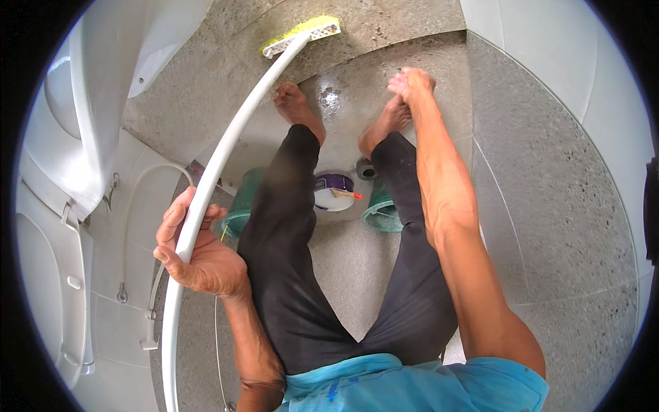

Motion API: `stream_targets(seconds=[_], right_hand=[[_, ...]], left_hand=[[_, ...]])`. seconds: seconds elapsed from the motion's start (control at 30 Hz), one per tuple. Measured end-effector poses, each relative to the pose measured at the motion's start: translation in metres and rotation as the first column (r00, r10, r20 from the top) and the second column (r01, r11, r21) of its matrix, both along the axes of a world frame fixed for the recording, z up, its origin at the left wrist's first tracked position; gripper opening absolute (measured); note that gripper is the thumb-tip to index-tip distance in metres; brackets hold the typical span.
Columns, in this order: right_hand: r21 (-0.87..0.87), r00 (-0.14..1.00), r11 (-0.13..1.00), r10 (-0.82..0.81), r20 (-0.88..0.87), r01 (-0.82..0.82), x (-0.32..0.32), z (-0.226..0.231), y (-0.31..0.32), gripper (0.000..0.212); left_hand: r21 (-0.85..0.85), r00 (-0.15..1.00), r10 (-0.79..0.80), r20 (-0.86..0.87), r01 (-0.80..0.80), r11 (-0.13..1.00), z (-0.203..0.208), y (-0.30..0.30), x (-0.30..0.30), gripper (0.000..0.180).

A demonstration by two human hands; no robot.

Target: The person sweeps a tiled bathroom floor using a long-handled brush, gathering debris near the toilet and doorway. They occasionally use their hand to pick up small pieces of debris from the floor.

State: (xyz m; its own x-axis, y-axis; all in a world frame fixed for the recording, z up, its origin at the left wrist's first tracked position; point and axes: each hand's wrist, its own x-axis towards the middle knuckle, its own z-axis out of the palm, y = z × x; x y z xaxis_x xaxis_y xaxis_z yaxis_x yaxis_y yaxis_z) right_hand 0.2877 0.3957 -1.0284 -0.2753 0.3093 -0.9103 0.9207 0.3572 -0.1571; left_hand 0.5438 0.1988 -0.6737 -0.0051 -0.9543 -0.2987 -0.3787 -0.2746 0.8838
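Observation:
A long-handled scrub brush slants across the left half of the head view, its white pole [215, 161] running from the lower edge up to the brush head [302, 36]. That head is white with yellow-green bristles and rests against the grey floor at the top. My left hand [206, 254] grips the pole low down, thumb in front and fingers curled behind it. My right arm reaches forward, and my right hand [416, 84] hangs over my right foot [386, 125]. Its fingers are slightly blurred, loosely bent and apart, with nothing visible in them.
Green buckets [382, 211] stand by my legs, one partly hidden behind the left leg. Between them are a white-and-purple tub [334, 196] with a small brush on it and a dark grey round object [366, 169]. A toilet [44, 288] and hoses line the left. A grey tiled wall [542, 178] curves along the right.

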Motion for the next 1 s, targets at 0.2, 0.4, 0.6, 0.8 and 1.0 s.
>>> stream_targets(seconds=[0.2, 0.4, 0.6, 0.8, 1.0], right_hand=[[0.059, 0.876, 0.915, -0.361, -0.321, 0.399, 0.037, 0.003, -0.012, 0.026], [0.588, 0.355, 0.444, 0.896, -0.268, -0.676, 0.006, 0.029, -0.013, 0.038], [0.499, 0.115, 0.102, 0.993, -0.005, -0.860, 0.038, 0.034, -0.025, 0.046], [0.478, 0.311, 0.553, 0.811, -0.495, -0.682, 0.051, 0.005, -0.034, 0.030], [0.255, 0.576, 0.839, 0.521, -0.630, -0.480, 0.031, -0.055, -0.024, 0.026]], left_hand=[[-0.004, 0.999, -0.001, 0.034, 0.001, 1.000, -0.001, 0.000, -0.001, 0.056], [-0.001, 1.000, 0.006, 0.016, -0.006, 1.000, 0.000, -0.001, -0.002, 0.056], [-0.001, 1.000, 0.003, 0.019, -0.003, 1.000, -0.001, -0.001, -0.001, 0.057], [0.002, 1.000, 0.000, 0.026, 0.000, 1.000, -0.001, -0.001, 0.000, 0.057], [0.004, 1.000, 0.001, 0.008, -0.001, 1.000, -0.001, -0.004, -0.001, 0.058]])
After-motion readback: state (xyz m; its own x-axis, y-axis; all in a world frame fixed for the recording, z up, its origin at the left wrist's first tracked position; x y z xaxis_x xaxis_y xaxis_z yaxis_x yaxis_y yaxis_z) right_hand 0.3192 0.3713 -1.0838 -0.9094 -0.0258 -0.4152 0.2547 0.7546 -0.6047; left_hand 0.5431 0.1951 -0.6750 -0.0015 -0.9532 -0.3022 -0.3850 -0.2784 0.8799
